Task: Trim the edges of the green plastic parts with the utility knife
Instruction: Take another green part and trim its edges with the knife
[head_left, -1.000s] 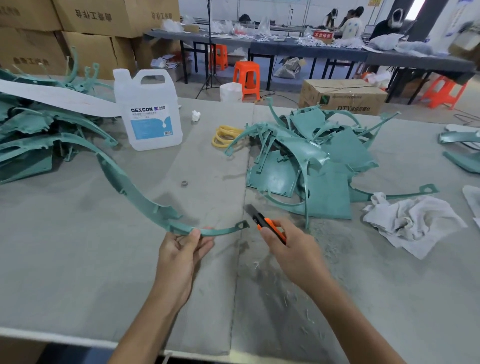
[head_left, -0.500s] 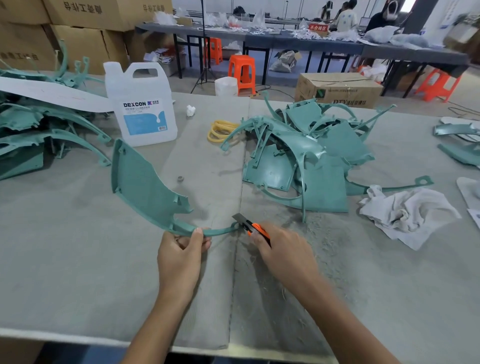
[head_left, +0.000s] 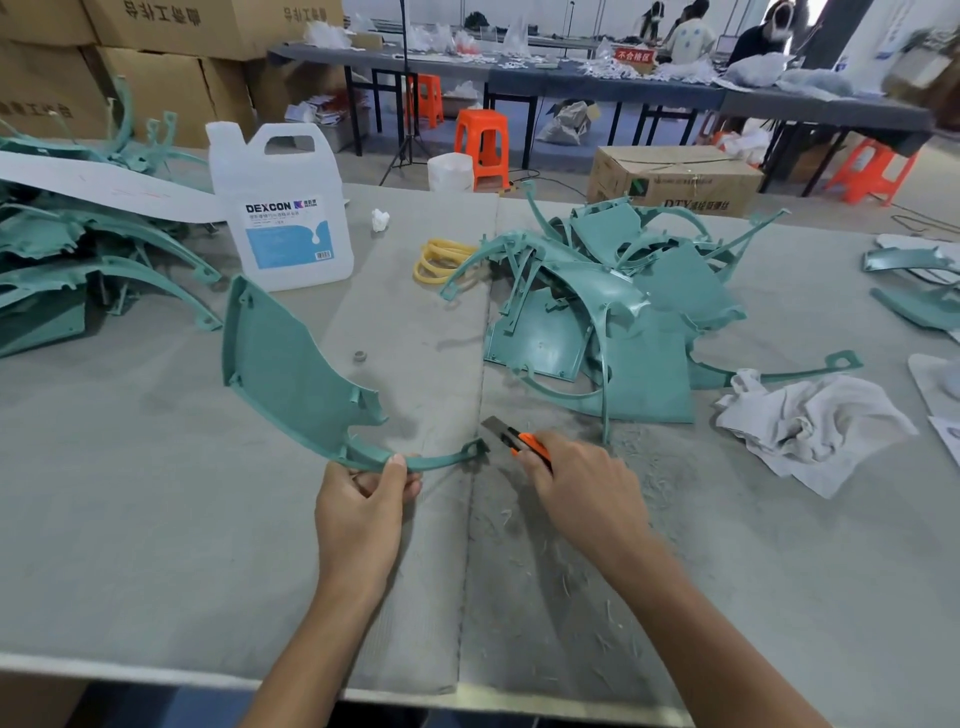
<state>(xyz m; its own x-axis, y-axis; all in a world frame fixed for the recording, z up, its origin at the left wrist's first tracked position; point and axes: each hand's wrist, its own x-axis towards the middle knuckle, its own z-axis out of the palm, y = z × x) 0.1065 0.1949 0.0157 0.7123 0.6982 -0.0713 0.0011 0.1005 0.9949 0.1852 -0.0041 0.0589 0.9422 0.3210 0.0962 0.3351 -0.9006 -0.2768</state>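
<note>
Green part (head_left: 291, 374), orange-and-black knife (head_left: 519, 441), white crumpled rag (head_left: 810, 426).

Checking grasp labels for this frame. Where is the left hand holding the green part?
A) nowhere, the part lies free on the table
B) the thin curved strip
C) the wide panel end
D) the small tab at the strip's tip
B: the left hand pinches the thin curved strip of the green part, between its wide panel and its tip, while the right hand grips the utility knife.
</note>
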